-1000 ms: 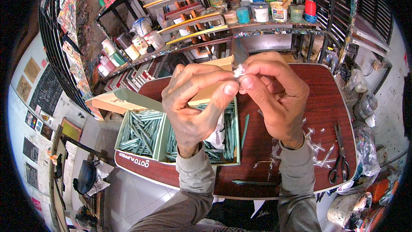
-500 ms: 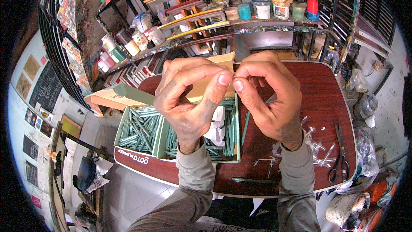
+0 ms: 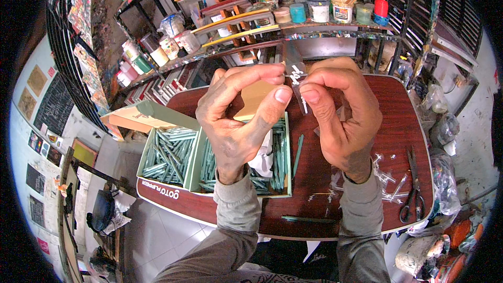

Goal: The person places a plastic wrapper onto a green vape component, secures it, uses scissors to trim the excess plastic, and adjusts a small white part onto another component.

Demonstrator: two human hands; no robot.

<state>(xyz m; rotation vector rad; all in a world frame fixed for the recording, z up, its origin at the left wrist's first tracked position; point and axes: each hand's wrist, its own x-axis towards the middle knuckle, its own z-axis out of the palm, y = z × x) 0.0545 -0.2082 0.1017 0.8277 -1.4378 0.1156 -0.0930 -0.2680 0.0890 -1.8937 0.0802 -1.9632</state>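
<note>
Both my hands are raised above the dark red table (image 3: pixel 385 97). Between the thumb and forefinger of my right hand (image 3: pixel 343 112) is a narrow clear plastic strip with white markings (image 3: pixel 296 81). My left hand (image 3: pixel 238 115) is just beside the strip, its thumb and forefinger apart and nothing visible between them. Below the left hand, a pale green two-part box (image 3: pixel 195 170) stands with its flap up, filled with slim green pens (image 3: pixel 166 158). A crumpled white paper (image 3: pixel 263 160) lies in its right part. One loose green pen (image 3: pixel 298 154) is beside the box.
Black scissors (image 3: pixel 414 191) and small clear plastic scraps (image 3: pixel 385 175) lie on the table's right. Another green pen (image 3: pixel 306 219) is near the front edge. Paint pots (image 3: pixel 318 9) line the shelf behind, near stacked framed screens (image 3: pixel 236 21). Plastic bags (image 3: pixel 445 173) crowd the right side.
The hands have moved slightly right and apart. My left thumb and forefinger have separated, and the clear strip now shows in my right fingers.
</note>
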